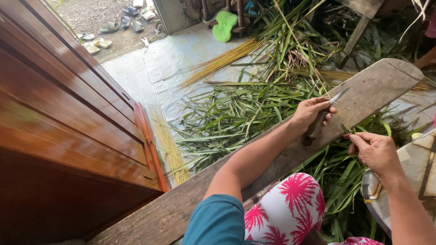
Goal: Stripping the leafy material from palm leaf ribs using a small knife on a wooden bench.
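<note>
left hand (312,113) grips knife (323,119) | right hand (375,152) pinches green leaf strip (346,129) | over wooden plank (372,90)

I see a polished reddish-brown wooden door (68,113) filling the left side. Beyond it lies a pale blue-grey tarp (163,68) over the ground, lit by soft daylight. Farther back is gravel ground (95,16) with several sandals (97,43) scattered about. Heaps of long green leaves (236,113) and bundles of yellow stalks (222,61) cover the tarp. A green cushion (225,25) sits on a dark wooden chair.
</note>
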